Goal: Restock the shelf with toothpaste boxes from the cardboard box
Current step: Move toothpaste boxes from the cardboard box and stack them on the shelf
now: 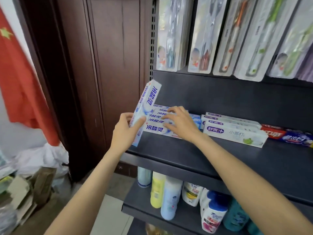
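Note:
My left hand point(126, 132) grips a white-and-blue toothpaste box point(145, 106) that stands nearly upright at the left end of the dark shelf point(220, 160). Beside it, several matching toothpaste boxes point(156, 128) lie flat in a row on the shelf. My right hand point(179, 123) rests on top of that row, fingers spread and pressing on the boxes. The cardboard box is out of view.
Further right on the shelf lie white boxes with purple labels point(233, 131) and red-and-blue boxes point(286, 135). Toothbrush packs point(225, 36) hang above. Bottles point(171, 195) fill the lower shelf. A brown wooden door point(110, 65) and a red flag point(18, 82) stand to the left.

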Tool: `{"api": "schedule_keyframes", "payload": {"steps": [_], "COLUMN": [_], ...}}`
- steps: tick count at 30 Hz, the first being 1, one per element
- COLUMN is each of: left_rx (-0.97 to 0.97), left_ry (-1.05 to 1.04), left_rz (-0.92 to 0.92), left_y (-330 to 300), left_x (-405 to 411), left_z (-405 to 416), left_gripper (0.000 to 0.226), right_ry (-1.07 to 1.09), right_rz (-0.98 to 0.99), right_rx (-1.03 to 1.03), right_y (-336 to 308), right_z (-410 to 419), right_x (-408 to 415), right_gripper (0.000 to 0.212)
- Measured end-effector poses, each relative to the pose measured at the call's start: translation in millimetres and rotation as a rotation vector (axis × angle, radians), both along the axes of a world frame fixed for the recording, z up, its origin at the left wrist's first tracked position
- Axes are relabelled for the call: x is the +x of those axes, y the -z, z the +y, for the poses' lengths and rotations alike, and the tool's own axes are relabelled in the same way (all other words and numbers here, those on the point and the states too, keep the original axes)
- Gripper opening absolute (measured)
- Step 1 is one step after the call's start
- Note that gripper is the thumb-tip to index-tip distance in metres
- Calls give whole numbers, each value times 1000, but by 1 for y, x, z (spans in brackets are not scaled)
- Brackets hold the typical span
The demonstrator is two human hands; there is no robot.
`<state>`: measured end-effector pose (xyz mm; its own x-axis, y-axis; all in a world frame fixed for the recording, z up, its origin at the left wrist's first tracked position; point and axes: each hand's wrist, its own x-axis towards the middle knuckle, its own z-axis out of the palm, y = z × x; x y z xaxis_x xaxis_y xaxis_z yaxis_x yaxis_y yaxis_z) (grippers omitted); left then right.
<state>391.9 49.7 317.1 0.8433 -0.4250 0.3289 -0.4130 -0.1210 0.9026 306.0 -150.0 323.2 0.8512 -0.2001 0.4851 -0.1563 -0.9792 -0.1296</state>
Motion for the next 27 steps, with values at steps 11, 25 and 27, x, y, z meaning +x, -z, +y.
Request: {"api": "schedule_keyframes", "payload": {"steps": [11,25,27], "left_rx": [-64,416,361], "left_ry": [463,28,-37], "left_rz": [75,-495,-614], "left_y": [17,41,40], "left_x": [-62,-10,-23], "left_z": [-41,-29,-32], "left_gripper": [46,41,40], "right_ry": [11,108,67], "right_rz": [17,129,34], "right_rx": [469,-342,-277], "right_y": [-39,6,8], "right_z": [41,17,23], "right_x": [-32,-26,-48], "right_gripper": [59,31,29]}}
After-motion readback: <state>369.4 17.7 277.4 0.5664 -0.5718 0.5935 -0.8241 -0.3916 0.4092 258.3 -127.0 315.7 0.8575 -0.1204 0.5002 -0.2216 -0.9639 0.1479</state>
